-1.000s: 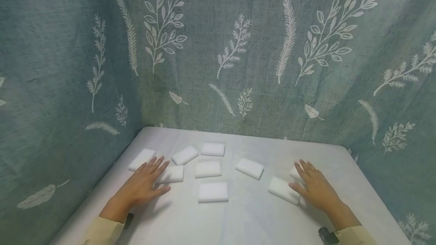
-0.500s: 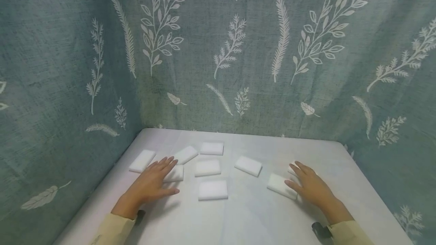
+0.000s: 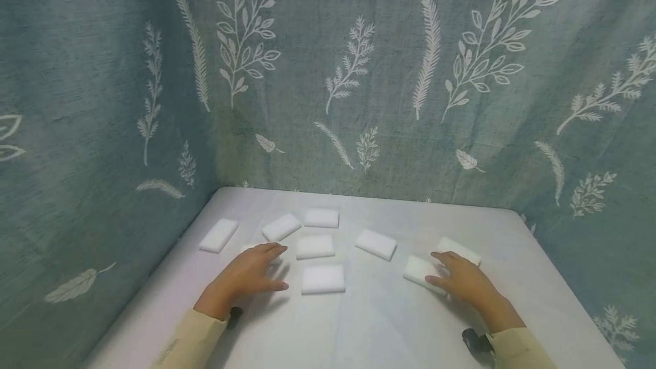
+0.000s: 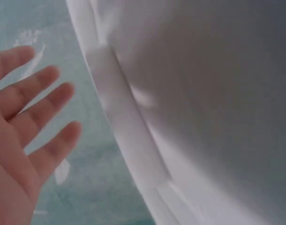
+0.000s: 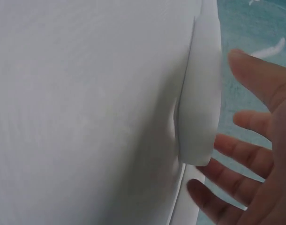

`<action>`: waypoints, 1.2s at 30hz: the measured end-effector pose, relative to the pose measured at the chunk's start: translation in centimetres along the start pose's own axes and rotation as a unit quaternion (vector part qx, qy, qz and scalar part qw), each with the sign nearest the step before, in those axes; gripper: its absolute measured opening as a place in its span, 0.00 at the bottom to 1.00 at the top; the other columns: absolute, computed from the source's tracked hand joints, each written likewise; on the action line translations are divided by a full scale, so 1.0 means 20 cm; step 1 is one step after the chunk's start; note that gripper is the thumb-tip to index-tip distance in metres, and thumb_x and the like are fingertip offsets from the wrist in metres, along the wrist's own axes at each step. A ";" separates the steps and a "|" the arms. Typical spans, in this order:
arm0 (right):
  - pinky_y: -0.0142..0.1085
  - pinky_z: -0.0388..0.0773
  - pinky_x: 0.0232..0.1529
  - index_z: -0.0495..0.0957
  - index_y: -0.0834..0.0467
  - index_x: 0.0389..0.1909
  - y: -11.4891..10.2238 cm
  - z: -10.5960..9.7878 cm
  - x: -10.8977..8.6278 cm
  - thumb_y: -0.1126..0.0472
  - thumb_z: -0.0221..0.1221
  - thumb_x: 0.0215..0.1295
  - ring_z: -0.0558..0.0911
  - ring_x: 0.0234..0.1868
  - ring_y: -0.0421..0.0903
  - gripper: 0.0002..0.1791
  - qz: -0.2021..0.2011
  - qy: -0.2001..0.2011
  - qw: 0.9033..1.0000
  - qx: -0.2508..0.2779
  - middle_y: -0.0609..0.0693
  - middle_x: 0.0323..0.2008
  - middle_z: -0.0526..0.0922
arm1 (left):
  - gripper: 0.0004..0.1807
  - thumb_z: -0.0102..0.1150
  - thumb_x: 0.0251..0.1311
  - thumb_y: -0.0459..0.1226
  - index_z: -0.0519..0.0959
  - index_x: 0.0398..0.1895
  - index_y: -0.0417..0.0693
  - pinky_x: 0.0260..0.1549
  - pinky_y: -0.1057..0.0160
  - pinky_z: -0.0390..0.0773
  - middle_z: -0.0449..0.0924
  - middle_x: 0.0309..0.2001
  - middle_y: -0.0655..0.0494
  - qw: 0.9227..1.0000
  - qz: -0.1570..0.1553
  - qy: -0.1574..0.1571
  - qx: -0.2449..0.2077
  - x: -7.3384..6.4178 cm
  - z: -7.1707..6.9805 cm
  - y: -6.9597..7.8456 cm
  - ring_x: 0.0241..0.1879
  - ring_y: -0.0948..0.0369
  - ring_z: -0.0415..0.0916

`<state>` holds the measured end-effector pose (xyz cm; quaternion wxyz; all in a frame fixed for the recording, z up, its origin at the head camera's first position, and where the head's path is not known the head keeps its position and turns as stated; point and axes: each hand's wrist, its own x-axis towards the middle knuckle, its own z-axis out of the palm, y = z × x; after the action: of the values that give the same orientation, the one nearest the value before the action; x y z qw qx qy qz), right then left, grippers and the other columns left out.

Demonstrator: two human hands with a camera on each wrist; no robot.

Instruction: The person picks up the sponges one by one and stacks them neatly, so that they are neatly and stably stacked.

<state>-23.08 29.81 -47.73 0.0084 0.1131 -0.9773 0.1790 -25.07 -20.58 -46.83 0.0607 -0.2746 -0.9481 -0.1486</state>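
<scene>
Several white rectangular blocks that look like foam sponges lie flat on the white table (image 3: 369, 323). My left hand (image 3: 243, 275) hovers over one block (image 3: 249, 247), mostly covering it, with a block (image 3: 323, 279) to its right. In the left wrist view, the left hand (image 4: 21, 117) has its fingers spread and holds nothing; a block (image 4: 126, 117) lies beyond them. My right hand (image 3: 463, 281) is above the near right block (image 3: 420, 269), partly hiding it. Behind its fingers lies another block (image 3: 459, 250). The right wrist view shows the right hand's fingers (image 5: 244, 152) loosely bent beside a block (image 5: 199, 93), apparently without gripping it.
More blocks lie around: one at far left (image 3: 218, 235), a slanted one (image 3: 281, 226), one at the back (image 3: 321, 217), a middle one (image 3: 315, 246) and one right of centre (image 3: 376, 244). A green leaf-patterned curtain (image 3: 307, 90) borders the table's back and sides.
My left hand has moved right, uncovering the far-left block and covering more of the one beside it. The right hand has shifted slightly left and nearer, showing more of the rear right block.
</scene>
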 end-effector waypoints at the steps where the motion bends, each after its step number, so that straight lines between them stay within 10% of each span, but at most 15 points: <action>1: 0.62 0.64 0.58 0.70 0.61 0.65 0.00 0.00 0.00 0.34 0.60 0.59 0.69 0.61 0.67 0.43 0.002 -0.006 1.000 0.005 0.66 0.62 0.71 | 0.45 0.68 0.46 0.63 0.73 0.65 0.48 0.57 0.46 0.68 0.73 0.61 0.48 1.000 -0.004 -0.011 -0.010 0.02 0.01 0.02 0.61 0.48 0.69; 14: 0.61 0.65 0.58 0.68 0.63 0.65 0.00 -0.06 0.09 0.52 0.70 0.51 0.68 0.61 0.68 0.41 0.001 -0.026 1.000 -0.004 0.67 0.63 0.67 | 0.43 0.77 0.40 0.51 0.74 0.63 0.48 0.56 0.51 0.69 0.74 0.57 0.50 0.990 -0.034 -0.101 -0.095 0.23 0.05 0.24 0.56 0.54 0.71; 24: 0.58 0.73 0.47 0.65 0.63 0.66 0.02 -0.03 0.12 0.53 0.75 0.42 0.75 0.46 0.54 0.48 0.068 -0.079 0.994 0.039 0.57 0.49 0.74 | 0.35 0.78 0.40 0.36 0.75 0.57 0.44 0.47 0.51 0.73 0.75 0.43 0.56 0.979 -0.061 -0.085 -0.177 0.21 0.19 0.14 0.43 0.57 0.72; 36: 0.51 0.74 0.44 0.70 0.62 0.55 0.01 -0.08 0.14 0.60 0.71 0.40 0.75 0.41 0.51 0.37 0.074 -0.145 0.985 0.052 0.54 0.45 0.76 | 0.36 0.79 0.39 0.37 0.76 0.56 0.50 0.51 0.51 0.72 0.76 0.48 0.55 0.945 -0.080 -0.071 -0.310 0.14 0.21 0.03 0.50 0.54 0.72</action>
<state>-25.83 29.84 -46.20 -0.1528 0.0657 -0.9631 0.2118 -27.29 -17.32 -50.10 -0.1069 -0.2127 -0.8759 -0.4197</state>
